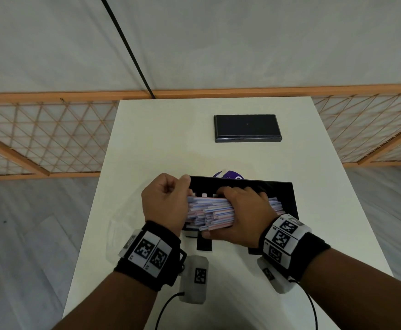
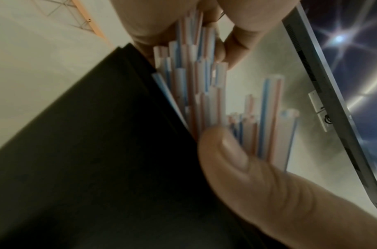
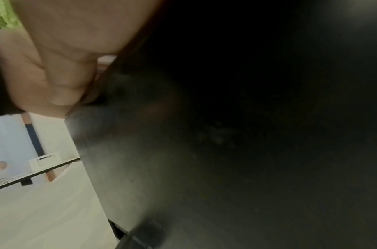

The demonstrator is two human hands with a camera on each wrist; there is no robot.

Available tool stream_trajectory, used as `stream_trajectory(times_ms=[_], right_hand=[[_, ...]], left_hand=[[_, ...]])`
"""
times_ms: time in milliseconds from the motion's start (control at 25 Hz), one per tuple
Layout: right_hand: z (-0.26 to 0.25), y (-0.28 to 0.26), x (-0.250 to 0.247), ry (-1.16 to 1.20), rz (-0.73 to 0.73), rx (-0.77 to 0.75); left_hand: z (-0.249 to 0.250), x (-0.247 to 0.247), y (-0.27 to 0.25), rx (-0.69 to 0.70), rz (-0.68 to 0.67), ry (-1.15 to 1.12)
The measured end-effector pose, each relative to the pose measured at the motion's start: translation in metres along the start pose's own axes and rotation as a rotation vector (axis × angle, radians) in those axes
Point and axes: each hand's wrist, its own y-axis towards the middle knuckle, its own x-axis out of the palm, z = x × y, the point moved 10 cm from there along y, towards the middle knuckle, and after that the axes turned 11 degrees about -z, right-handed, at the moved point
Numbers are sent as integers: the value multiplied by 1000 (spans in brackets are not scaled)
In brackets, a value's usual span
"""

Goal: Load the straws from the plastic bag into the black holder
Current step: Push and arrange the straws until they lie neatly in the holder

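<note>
A thick bundle of pink, blue and white striped straws [image 1: 209, 211] lies crosswise over the open black holder [image 1: 282, 196] near the table's front. My right hand [image 1: 240, 210] wraps around the bundle's middle from above. My left hand [image 1: 168, 201] sits at the bundle's left end with its fingers curled. In the left wrist view the straws [image 2: 196, 75] show their uneven ends between my thumb [image 2: 228, 151] and the fingers above, beside the holder's black wall [image 2: 98, 151]. The right wrist view is mostly dark; only my palm [image 3: 55, 59] shows against the holder [image 3: 204, 168].
A flat black lid [image 1: 247, 128] lies at the back of the white table [image 1: 159, 139]. A purple-printed item [image 1: 229, 175] peeks out behind the holder, mostly hidden. A wooden lattice rail [image 1: 40, 139] runs behind the table. Wrist-camera cables trail near the front edge.
</note>
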Motion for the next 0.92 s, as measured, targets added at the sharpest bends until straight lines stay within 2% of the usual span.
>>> stream_trajectory(times_ms=[200, 360, 480, 520, 600, 640, 680, 760, 840, 920], right_hand=[[-9, 9, 5, -10, -105, -2], [-25, 12, -11, 47, 19, -1], [-31, 4, -29, -7, 183, 3], [-30, 4, -31, -27, 208, 19], [-27, 8, -25, -47, 164, 35], [-25, 8, -19, -43, 134, 14], [-22, 6, -15, -19, 125, -22], [-6, -6, -16, 60, 150, -72], [17, -14, -16, 110, 126, -31], [29, -13, -12, 69, 49, 37]], left_hand=[[-2, 11, 7, 16, -104, -16], [32, 21, -3, 153, -121, -49], [26, 18, 10, 29, -59, -236], [24, 20, 16, 18, -79, -210], [18, 27, 23, 17, -190, 8], [13, 29, 23, -3, -212, 28], [8, 30, 22, -32, -223, -27], [-9, 22, 25, -133, -151, -192], [-20, 13, 23, -238, -72, -351], [-25, 14, 21, -286, -78, -347]])
